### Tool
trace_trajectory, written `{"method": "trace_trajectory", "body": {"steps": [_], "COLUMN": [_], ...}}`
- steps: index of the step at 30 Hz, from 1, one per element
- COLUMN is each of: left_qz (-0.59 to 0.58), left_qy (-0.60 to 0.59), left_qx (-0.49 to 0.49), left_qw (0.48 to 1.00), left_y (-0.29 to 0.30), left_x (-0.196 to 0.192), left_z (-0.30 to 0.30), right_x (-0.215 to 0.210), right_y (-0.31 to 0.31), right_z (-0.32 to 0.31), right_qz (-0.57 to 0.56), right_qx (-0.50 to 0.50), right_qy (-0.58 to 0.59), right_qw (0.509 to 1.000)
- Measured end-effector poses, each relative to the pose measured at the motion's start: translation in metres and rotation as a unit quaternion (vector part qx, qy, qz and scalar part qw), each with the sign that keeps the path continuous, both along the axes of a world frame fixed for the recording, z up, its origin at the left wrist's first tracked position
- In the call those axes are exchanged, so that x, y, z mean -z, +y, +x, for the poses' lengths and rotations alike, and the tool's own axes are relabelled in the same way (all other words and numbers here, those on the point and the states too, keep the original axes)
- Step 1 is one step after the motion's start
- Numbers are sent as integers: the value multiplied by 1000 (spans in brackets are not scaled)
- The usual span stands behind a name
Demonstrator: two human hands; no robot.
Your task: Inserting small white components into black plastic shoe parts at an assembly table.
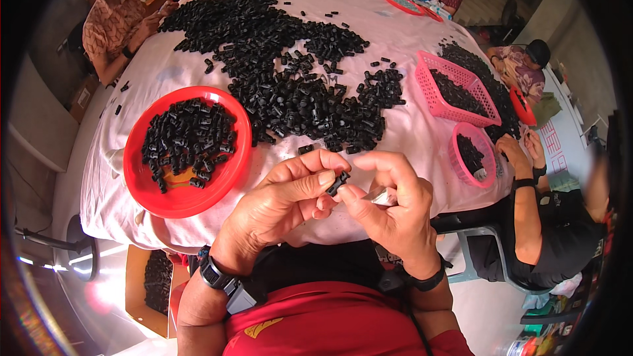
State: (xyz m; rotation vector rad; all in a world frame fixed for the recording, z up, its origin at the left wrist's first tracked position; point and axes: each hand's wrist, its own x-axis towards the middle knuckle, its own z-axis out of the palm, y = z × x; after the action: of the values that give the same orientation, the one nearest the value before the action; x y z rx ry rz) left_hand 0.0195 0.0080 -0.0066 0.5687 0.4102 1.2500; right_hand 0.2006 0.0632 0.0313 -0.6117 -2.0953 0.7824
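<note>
Black part [339, 182] partly behind hands [273, 204]

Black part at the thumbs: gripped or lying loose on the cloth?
Gripped: the left hand pinches the black part between its thumb and fingers.

Bright centre, dark distorted edges

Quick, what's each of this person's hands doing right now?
Left hand: closed, pinching a small black part.
Right hand: curled, holding a pale item I can't identify, thumb tip at the small black part.
</note>
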Motion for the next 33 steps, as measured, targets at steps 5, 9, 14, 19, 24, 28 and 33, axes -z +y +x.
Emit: {"method": "trace_trajectory", "body": {"steps": [5, 9, 14, 19, 24, 28, 33], "left_qz": [-18, 5, 40, 45, 47, 42, 35], "left_qy": [-21, -18, 67, 71, 62, 80, 92], "left_qx": [-14, -26, -46, -67, -46, -45, -56], "left_qw": [1000, 999, 996, 994, 996, 995, 994], "left_y": [0, 1, 1, 1, -1, 0, 0], "left_x": [0, -2, -2, -2, -2, -1, 0], "left_z": [0, 0, 1, 3, 0, 2, 4], "right_x": [-2, 9, 14, 17, 8, 6, 10], "right_y": [2, 6, 4, 4, 2, 5, 8], "right_z": [3, 3, 0, -2, 0, 2, 1], "right_qz": [-34, -38, -12, 26, 49, 2, 13], "right_qx": [-60, -55, -14, -13, 36, 51, 58], "right_qy": [-33, 43, 39, 28, -13, -75, -95], "right_qw": [997, 997, 999, 999, 998, 996, 994]}}
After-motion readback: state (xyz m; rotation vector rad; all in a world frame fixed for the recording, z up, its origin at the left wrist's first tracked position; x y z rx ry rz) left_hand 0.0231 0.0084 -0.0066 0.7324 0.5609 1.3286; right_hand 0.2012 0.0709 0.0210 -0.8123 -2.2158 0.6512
